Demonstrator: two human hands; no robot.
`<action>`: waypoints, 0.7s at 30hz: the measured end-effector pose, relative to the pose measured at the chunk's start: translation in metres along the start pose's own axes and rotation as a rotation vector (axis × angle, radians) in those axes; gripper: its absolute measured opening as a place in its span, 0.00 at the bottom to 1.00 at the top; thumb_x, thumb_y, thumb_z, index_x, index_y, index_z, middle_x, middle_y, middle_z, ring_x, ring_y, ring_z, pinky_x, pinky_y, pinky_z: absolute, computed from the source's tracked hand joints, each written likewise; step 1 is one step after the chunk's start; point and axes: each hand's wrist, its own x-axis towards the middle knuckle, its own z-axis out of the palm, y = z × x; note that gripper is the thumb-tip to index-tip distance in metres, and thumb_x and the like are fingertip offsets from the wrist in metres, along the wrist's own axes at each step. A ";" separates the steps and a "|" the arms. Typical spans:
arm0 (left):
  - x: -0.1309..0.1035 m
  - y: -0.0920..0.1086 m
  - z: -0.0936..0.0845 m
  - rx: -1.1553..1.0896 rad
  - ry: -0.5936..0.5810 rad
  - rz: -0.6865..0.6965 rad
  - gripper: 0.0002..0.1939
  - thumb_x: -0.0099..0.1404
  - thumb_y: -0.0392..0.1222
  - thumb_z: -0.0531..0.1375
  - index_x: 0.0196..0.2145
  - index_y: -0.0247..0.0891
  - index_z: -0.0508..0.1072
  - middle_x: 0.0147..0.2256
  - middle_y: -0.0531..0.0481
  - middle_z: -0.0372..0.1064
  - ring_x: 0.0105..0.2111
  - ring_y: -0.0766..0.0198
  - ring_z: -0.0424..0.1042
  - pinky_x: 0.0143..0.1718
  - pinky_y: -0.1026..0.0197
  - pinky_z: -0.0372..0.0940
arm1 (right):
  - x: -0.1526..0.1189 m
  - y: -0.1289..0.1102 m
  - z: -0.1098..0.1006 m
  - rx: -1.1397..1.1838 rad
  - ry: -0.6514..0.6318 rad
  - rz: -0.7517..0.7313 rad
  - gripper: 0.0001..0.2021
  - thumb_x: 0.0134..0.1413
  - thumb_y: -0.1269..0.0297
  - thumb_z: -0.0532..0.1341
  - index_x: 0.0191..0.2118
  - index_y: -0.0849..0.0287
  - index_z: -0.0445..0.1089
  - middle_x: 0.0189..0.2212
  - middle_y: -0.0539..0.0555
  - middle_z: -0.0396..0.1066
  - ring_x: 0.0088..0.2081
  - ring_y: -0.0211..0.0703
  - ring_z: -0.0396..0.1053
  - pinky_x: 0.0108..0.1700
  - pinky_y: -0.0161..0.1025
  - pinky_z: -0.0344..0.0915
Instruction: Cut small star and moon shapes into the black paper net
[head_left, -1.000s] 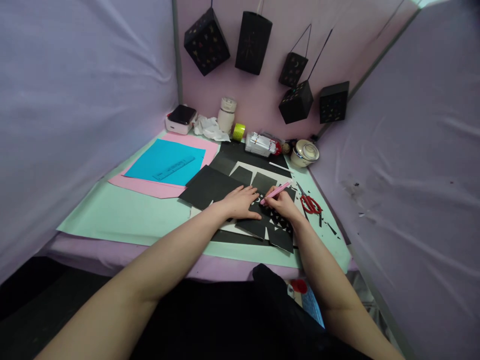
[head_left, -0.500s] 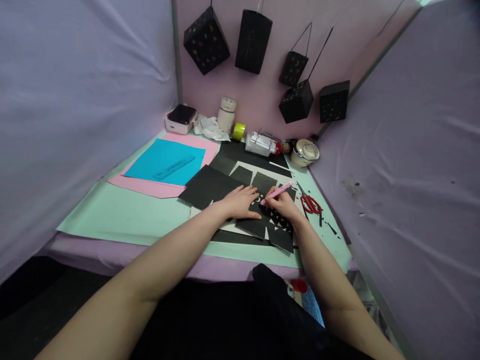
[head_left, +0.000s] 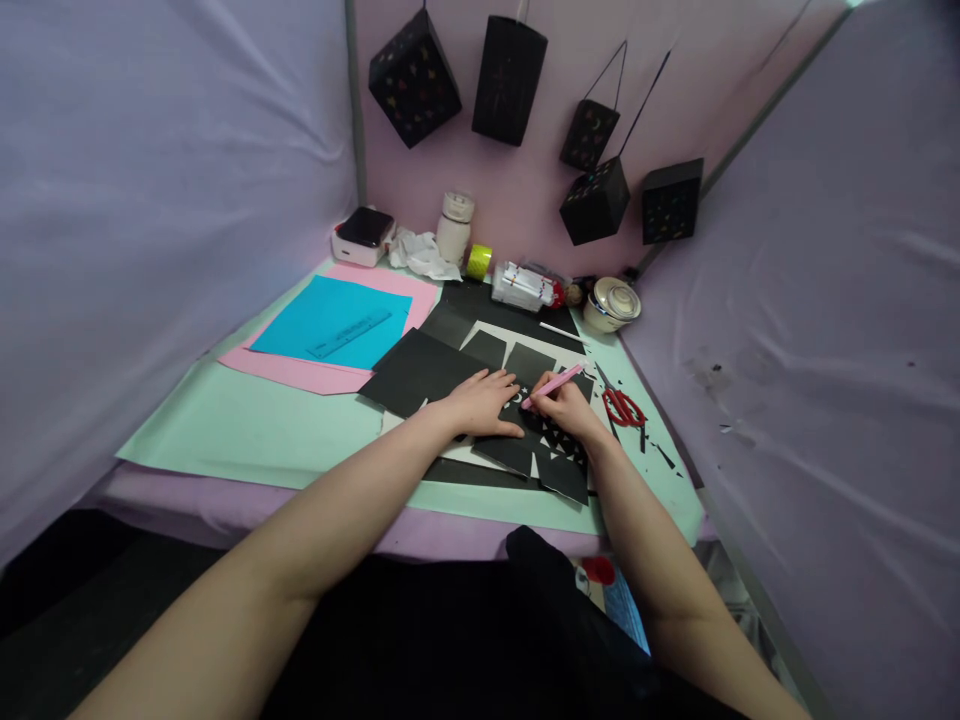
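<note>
Feed's pretty dim on my end. Only bright sliver [head_left: 853, 4] I get is way up and right of the right hand [head_left: 562, 408]; black box lanterns [head_left: 510, 80] above it go murky, forearms [head_left: 360, 495] below look wide-angle stretched.

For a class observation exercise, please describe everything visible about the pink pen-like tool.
The pink pen-like tool is slim and straight and looks like plastic. The right hand holds it like a pen, the fingers covering part of its lower half. It slants, lower end toward the black paper with cut-out shapes, other end up and to the right. Its tip is too small to make out.
</note>
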 end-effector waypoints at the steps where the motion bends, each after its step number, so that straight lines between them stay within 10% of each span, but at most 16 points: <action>1: 0.000 0.000 0.000 0.000 -0.002 -0.002 0.46 0.59 0.70 0.54 0.65 0.35 0.57 0.68 0.38 0.45 0.68 0.52 0.42 0.66 0.50 0.37 | 0.000 -0.001 0.000 -0.004 0.005 0.001 0.04 0.49 0.64 0.60 0.28 0.57 0.64 0.24 0.50 0.73 0.24 0.38 0.67 0.26 0.36 0.61; 21: -0.001 0.002 -0.003 -0.007 -0.010 -0.010 0.45 0.59 0.69 0.55 0.65 0.36 0.57 0.68 0.39 0.46 0.68 0.52 0.42 0.66 0.50 0.37 | 0.001 -0.003 0.000 -0.051 0.029 -0.015 0.06 0.49 0.61 0.61 0.28 0.57 0.65 0.23 0.50 0.72 0.25 0.40 0.68 0.28 0.37 0.62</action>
